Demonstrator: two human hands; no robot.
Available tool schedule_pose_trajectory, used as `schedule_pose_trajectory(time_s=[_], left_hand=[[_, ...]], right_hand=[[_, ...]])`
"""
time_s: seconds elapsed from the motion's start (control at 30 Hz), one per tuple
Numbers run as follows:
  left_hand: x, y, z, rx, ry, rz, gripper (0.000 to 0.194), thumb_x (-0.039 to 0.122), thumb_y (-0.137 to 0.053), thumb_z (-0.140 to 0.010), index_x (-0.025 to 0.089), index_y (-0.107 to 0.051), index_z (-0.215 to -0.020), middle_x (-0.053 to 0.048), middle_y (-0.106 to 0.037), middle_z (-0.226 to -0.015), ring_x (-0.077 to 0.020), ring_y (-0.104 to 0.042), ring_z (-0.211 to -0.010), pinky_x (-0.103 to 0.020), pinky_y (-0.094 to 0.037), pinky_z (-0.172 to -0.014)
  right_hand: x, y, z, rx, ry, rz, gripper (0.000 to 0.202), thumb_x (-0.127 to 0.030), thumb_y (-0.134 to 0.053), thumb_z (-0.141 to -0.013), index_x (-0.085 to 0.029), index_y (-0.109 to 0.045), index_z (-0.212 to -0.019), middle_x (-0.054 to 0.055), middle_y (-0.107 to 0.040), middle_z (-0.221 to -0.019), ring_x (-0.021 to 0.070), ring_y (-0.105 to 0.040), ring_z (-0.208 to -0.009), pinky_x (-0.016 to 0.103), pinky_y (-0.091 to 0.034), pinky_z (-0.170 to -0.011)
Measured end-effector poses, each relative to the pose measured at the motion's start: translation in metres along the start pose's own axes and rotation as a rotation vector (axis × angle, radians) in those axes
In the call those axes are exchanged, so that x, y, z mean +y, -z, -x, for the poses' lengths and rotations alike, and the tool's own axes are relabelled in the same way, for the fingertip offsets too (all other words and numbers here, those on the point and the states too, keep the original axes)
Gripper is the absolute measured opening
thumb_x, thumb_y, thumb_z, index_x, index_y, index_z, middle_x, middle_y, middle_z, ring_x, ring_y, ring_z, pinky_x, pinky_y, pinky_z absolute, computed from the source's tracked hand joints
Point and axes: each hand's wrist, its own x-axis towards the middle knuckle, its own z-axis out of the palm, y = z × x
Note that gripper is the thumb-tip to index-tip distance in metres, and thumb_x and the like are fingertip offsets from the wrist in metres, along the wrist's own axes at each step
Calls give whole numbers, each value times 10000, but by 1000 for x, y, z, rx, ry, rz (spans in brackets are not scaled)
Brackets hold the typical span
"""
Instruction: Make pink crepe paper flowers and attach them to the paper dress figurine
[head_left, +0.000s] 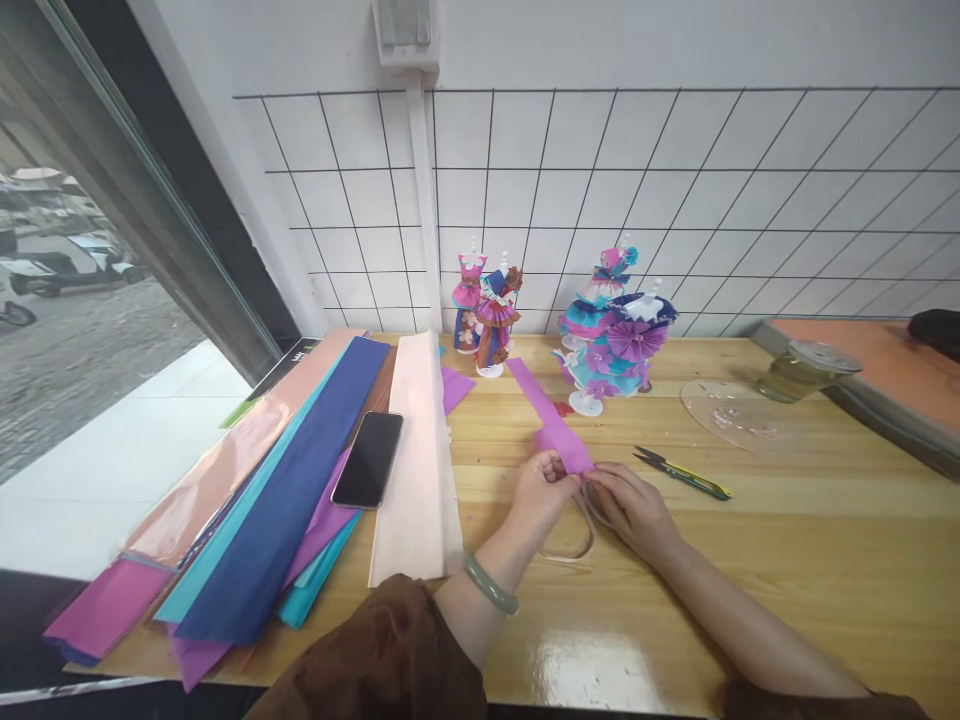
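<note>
A purple paper strip (pixel 551 410) slants up and away from my hands over the wooden table. My left hand (pixel 546 484), below a green bangle on the wrist, pinches the strip's near end from the left. On the right, my right hand (pixel 628 500) has its fingers closed on the same end, close to the left fingertips. A thin pale ribbon (pixel 587 530) loops down beneath both hands onto the table. Yellow-handled thread snips (pixel 686 474) lie to the right of my right hand.
Folded coloured paper (pixel 300 500) and a phone (pixel 367 460) lie at the left. Small paper dresses on stands (pixel 491 315) (pixel 622 330) are near the wall. At the right are a clear plate (pixel 727 415) and a lidded container (pixel 802 370).
</note>
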Motion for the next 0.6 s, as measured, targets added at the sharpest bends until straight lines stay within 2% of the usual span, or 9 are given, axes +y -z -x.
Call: schedule_pose_trajectory(time_s=[0.17, 0.4, 0.6], left_hand=[[-3, 0, 0, 45, -9, -119, 67, 185, -575, -651, 129, -571, -688, -5, -546, -628, -87, -483, -586, -214, -371, -579], [-5, 1, 1, 96, -63, -183, 157, 271, -512, -719, 129, -537, -654, 11, -502, -591, -82, -444, -549, -210, -362, -532], [-3, -1, 1, 70, 6, -131, 180, 309, -543, -694, 138, -522, -645, 14, -507, -573, -80, -454, -511, -214, -377, -515]], right_hand=[[-2, 0, 1, -14, -1, 18, 244, -106, -447, -807, -192, -525, -1021, 112, -588, -954, 187, -577, -885, 326, -506, -732], [-6, 1, 0, -8, -40, 34, 252, -150, -442, -815, -185, -499, -1058, 109, -615, -956, 192, -599, -881, 329, -506, -753], [-10, 1, -1, -27, -152, 38, 290, -210, -440, -821, -190, -452, -1110, 88, -636, -863, 166, -616, -653, 301, -513, -620]])
